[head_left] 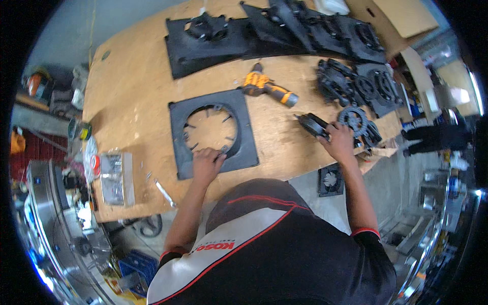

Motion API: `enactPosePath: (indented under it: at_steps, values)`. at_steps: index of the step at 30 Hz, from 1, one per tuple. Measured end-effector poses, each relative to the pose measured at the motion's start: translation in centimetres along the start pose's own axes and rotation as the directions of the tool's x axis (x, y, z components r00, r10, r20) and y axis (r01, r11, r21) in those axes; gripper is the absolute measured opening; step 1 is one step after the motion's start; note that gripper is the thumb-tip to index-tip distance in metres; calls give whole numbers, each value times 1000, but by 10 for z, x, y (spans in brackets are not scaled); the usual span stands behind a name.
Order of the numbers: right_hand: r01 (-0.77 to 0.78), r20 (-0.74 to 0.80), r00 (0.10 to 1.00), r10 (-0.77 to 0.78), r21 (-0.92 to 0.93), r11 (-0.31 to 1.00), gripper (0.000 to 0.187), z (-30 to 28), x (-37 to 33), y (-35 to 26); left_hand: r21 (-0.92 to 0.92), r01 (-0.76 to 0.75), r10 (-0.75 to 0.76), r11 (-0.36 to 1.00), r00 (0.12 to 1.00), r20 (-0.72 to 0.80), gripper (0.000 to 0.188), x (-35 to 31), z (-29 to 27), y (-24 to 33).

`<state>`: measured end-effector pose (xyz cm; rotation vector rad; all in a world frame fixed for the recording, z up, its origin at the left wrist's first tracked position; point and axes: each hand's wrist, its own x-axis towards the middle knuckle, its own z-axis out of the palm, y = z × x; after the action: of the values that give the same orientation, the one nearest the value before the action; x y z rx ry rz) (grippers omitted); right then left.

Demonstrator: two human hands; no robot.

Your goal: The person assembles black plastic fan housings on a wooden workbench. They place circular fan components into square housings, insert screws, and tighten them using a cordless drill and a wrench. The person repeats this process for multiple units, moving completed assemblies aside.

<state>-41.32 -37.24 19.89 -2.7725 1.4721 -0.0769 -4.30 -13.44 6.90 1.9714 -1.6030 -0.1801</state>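
Observation:
A square black plate (248, 129) with a big round opening lies flat on the wooden table in front of me. My left hand (206, 165) rests on its near side, fingers curled over the rim of the opening by a small round lug. Off to the right, my right hand (339, 141) grips a round black part (313, 125), tilted on edge with its far side toward the table. Beside that hand lies a spoked black ring (353, 120). A yellow and black cordless drill (267, 87) rests beyond the plate's far right corner.
More square black plates (203, 48) are piled along the far edge, with several round black parts (335, 84) at the right. A clear compartment box (113, 179) and a wrench (165, 193) lie near left. A cardboard box (401, 18) stands far right.

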Motion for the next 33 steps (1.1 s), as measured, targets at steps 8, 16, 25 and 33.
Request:
enactPosePath:
  at_steps: [8, 16, 25, 33]
  values:
    - [-152, 482, 871, 101, 67, 986, 95, -13, 15, -24, 72, -56, 63, 996, 993, -100, 23, -2, 9, -3]
    - [-159, 526, 846, 87, 93, 983, 99, -6, 11, -29, 35, -23, 26, 999, 996, -91, 23, 1, 8, 1]
    - [-157, 457, 889, 7, 291, 944, 97, 11, -5, -28, 51, -44, 50, 998, 992, -115, 21, -3, 16, -6]
    - [-178, 428, 903, 21, 330, 927, 75, 27, -15, -33, 81, -30, 39, 996, 992, -122, 20, 1, 11, 2]
